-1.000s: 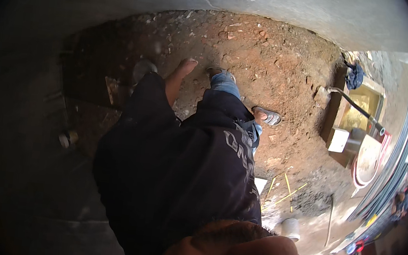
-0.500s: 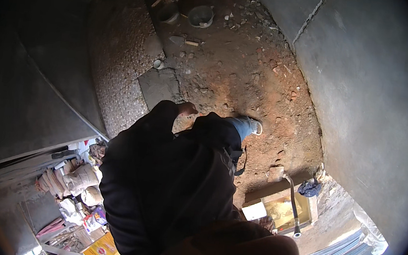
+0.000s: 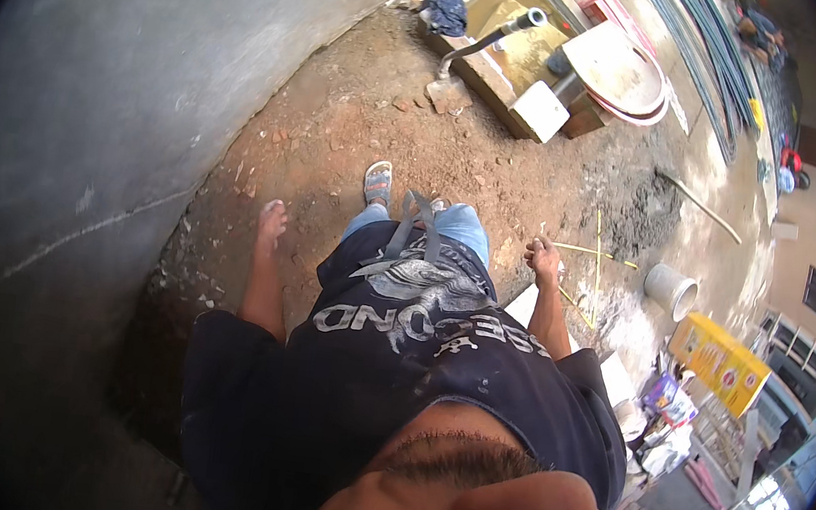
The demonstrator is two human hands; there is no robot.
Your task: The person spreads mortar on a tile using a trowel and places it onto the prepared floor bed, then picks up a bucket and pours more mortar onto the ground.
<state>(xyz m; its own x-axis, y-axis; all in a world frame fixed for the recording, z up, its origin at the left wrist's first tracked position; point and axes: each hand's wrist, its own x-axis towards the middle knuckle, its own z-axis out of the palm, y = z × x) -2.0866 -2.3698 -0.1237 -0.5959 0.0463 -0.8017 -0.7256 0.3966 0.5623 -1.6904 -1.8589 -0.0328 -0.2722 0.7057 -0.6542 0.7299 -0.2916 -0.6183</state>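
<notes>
My left hand (image 3: 273, 222) hangs low at my left side, over the dirt floor beside the grey wall. Its fingers are loosely stretched and nothing shows in them. My right hand (image 3: 543, 258) is held out at my right side with its fingers curled in. Whether something small lies in them is hidden. Close to it are thin yellow sticks (image 3: 597, 253), crossing one another like parts of a folding rule; I cannot tell if they touch the hand. Between the hands, my sandalled foot (image 3: 377, 183) stands on the reddish, rubble-strewn soil.
Ahead is a low basin (image 3: 484, 77) of yellowish water, with a dark-handled shovel-like tool (image 3: 482, 47) leaning there and a round whitish tub (image 3: 616, 67) beside it. A pole (image 3: 700, 206) lies by grey mortar (image 3: 640, 206). Rightward are a white bucket (image 3: 671, 290), yellow carton (image 3: 718, 361) and grey wall (image 3: 165, 86) opposite.
My view has turned from the floor with tubs, a trowel and a patterned strip to the basin side. The wall is now at my left, and both my forearms have come into sight.
</notes>
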